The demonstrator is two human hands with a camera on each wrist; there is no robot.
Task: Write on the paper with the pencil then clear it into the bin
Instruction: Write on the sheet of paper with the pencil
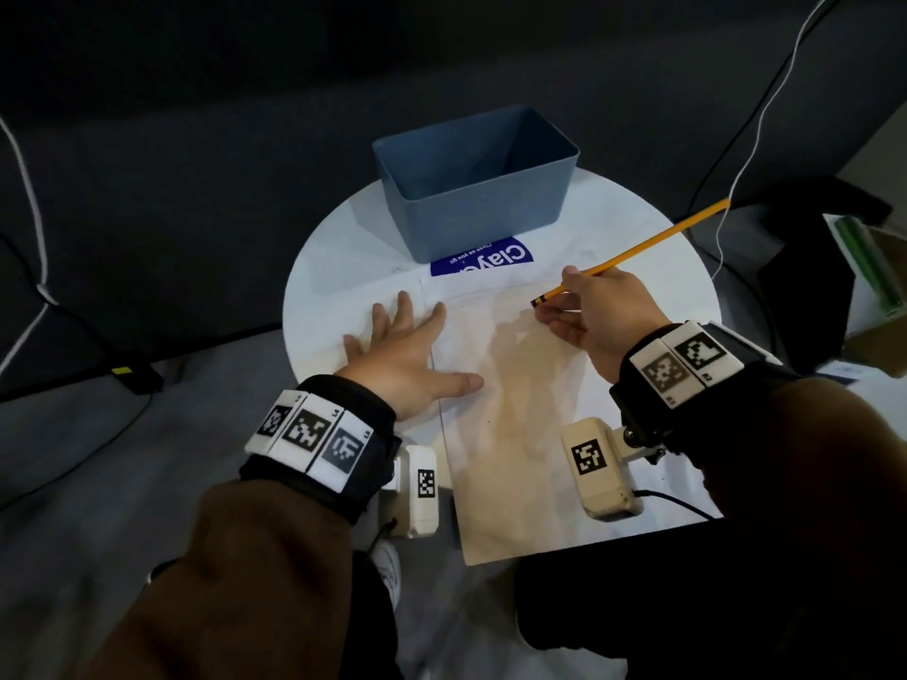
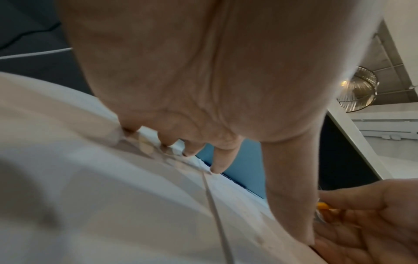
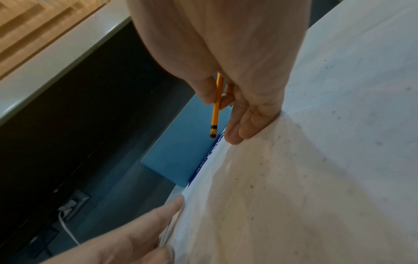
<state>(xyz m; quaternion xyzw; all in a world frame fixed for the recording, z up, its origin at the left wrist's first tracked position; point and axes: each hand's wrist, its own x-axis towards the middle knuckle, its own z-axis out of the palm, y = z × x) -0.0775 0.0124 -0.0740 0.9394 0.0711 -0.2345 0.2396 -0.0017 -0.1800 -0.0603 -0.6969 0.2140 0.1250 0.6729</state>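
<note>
Yellow pencil [image 1: 633, 252] in right grip [image 1: 596, 311]; left grip [image 1: 402, 355] flat on paper [image 1: 515, 409]; "Clean as you go" label [image 1: 483, 260].

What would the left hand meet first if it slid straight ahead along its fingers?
Probably the blue bin: the left hand lies flat on the paper, fingers aimed toward its near wall.
</note>
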